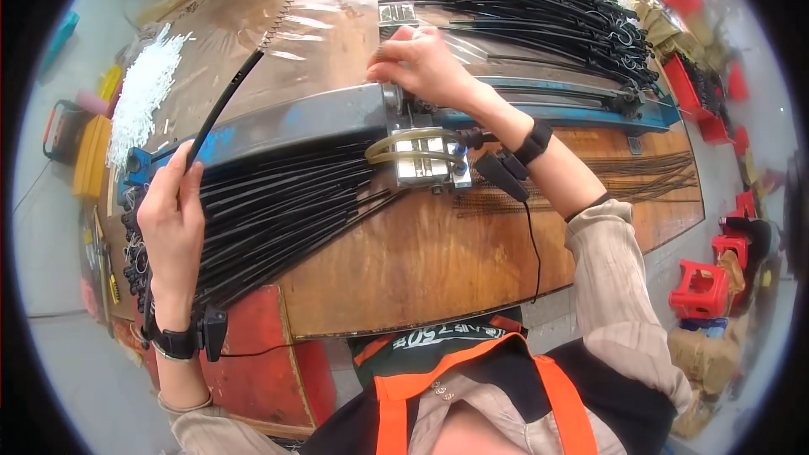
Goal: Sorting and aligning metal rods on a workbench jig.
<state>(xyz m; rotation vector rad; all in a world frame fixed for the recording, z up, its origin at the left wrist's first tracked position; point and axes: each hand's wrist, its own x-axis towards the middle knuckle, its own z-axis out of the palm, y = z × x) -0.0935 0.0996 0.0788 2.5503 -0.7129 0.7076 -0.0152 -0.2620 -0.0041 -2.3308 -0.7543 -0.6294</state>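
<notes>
My left hand is closed round a black cable tube that slants up and to the right. From the tube's far end a thin coil spring stretches toward the back of the table. My right hand hovers at the grey and blue metal rail, its thumb and fingers pinched together. Whether anything small sits in that pinch cannot be made out. Just nearer than it, a metal clamp block with yellowish hoses is mounted on the rail. Many black cables lie fanned out between my left hand and the block.
Another bundle of black cables lies at the back right. Thin brown rods or springs rest on the wooden table. White short sticks are heaped at the left. Red stools stand on the floor at the right.
</notes>
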